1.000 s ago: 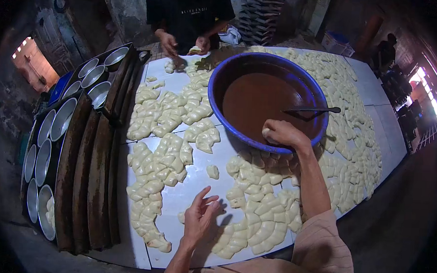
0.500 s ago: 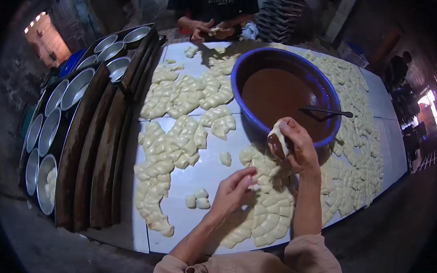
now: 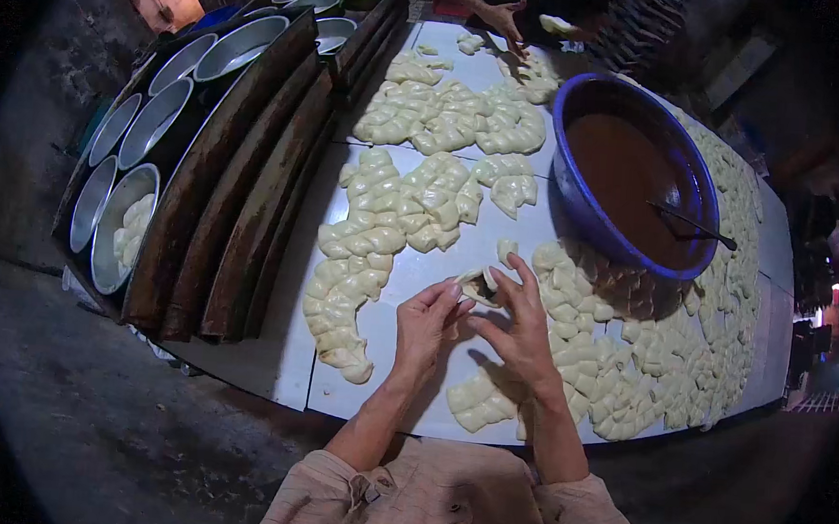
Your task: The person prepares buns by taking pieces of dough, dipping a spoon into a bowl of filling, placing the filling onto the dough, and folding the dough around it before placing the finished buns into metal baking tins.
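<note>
Dough piece (image 3: 473, 288) now touches left hand (image 3: 423, 327) too; earlier, right hand (image 3: 524, 336) alone.

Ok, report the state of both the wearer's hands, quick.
Left hand: closed, pinching a dough piece.
Right hand: fingers spread, at the same piece; whether it grips cannot be told.

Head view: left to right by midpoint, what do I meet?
Round metal tins, long brown bars, curving strip of pale dough, left hand, small dough piece, right hand, blue basin.
</note>
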`<action>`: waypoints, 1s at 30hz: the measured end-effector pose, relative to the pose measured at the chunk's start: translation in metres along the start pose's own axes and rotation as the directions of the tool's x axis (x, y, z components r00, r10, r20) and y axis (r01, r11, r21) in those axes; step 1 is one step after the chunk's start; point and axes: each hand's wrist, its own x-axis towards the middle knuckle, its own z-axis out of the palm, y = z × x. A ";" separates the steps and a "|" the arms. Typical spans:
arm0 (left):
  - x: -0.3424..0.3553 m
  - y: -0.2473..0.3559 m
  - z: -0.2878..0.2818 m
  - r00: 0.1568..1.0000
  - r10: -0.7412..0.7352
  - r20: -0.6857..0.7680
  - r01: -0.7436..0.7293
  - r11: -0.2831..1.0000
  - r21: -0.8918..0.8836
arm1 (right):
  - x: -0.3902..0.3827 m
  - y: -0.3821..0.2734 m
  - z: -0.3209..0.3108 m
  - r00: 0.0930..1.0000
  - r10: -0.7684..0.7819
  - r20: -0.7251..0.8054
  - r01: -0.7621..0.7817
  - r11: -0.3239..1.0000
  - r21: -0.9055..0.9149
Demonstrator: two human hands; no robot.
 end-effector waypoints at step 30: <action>-0.023 0.046 -0.024 0.947 0.085 0.311 -0.178 0.941 0.287 | 0.004 -0.009 0.032 0.966 -0.149 -0.210 0.203 0.942 0.267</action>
